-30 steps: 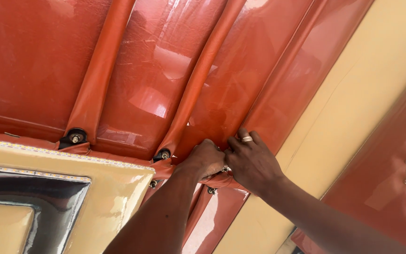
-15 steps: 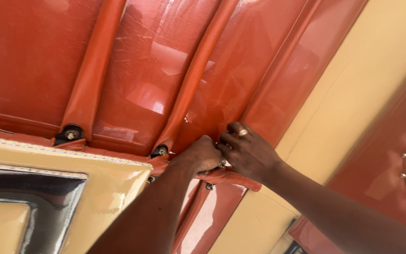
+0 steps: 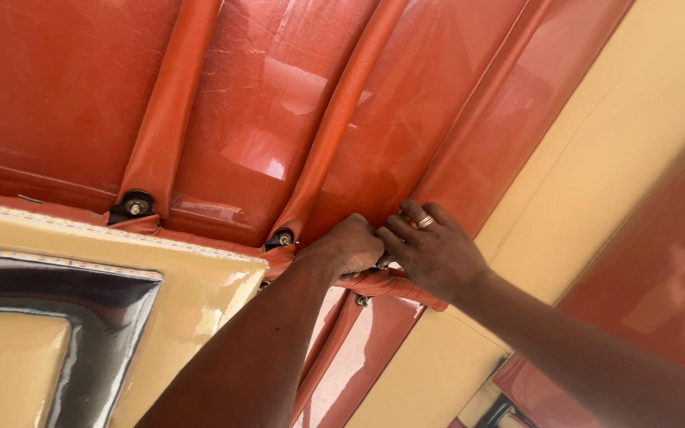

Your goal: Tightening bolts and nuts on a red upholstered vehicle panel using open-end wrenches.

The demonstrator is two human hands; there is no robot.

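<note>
Hands meet on glossy red vinyl cover (image 3: 295, 135): left hand (image 3: 350, 247) fisted, right hand (image 3: 430, 254) pinching padded seam (image 3: 394, 285).

Glossy red vinyl ceiling (image 3: 65, 87), padded ribs (image 3: 170, 103), black bolts (image 3: 135, 207), cream panel (image 3: 596, 166)

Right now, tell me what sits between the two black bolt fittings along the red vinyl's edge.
In the head view, between the left bolt fitting and the right bolt fitting lies only a glossy red vinyl panel; no hardware shows there.
</note>
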